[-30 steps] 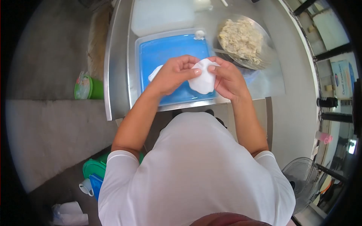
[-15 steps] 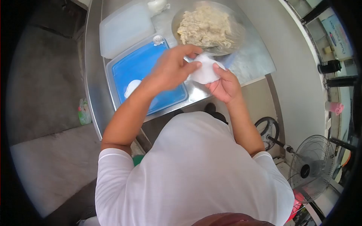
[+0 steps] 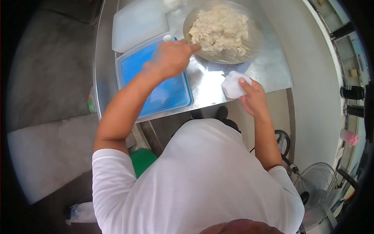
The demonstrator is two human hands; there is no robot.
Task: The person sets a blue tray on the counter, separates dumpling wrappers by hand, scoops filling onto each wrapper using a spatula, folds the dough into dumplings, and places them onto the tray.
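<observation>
My right hand (image 3: 253,95) holds a thin white round wrapper (image 3: 233,85), which looks like dough, near the front edge of the metal table. Its thumb lies on top and the fingers are underneath. My left hand (image 3: 175,56) is at the left rim of a large metal bowl (image 3: 222,61); the fingers look curled, slightly blurred, and whatever they grip is hidden. A pale, chunky, moist mixture (image 3: 220,29) fills the bowl. Below my left forearm lies a blue lid or tray (image 3: 171,93) with a clear rim. A small white piece (image 3: 168,38) sits at its far edge.
A translucent white plastic container (image 3: 138,25) stands at the back left of the metal table (image 3: 204,87). A white bundle (image 3: 171,4) is behind it. On the right are a wall, a standing fan (image 3: 317,195) and a black can (image 3: 352,93). Something green (image 3: 142,160) is below.
My left hand has left the wrapper and moved up and left to the bowl's rim. My right hand has shifted right and slightly down, still holding the wrapper. The camera view has shifted.
</observation>
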